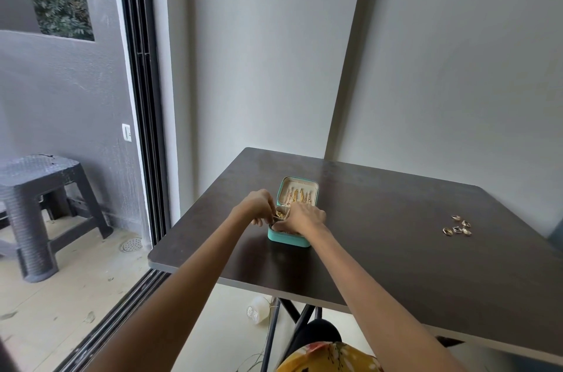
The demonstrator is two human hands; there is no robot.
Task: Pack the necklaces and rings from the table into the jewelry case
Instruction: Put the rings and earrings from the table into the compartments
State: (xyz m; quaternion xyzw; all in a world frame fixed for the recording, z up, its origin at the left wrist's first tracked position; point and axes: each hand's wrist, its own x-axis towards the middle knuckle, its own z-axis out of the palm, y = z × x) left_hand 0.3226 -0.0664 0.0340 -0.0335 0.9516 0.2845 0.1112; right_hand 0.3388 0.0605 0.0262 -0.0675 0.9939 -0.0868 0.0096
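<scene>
A small turquoise jewelry case [286,239] stands open near the left side of the dark table [380,249]. Its raised lid [300,186] has gold necklaces [300,196] hanging on the cream lining. Both hands are over the case's base. My left hand [259,205] pinches a bunched gold necklace [281,214] at the case's left rim. My right hand [304,217] lies over the base with fingers bent down into it, hiding most of the inside. Several gold rings [457,227] lie loose on the table far to the right.
The table's left corner juts toward an open sliding door track [143,128]. A grey plastic stool [39,198] stands outside on the balcony. White walls [426,67] close in behind the table. A white plastic object [257,309] lies on the floor under the table.
</scene>
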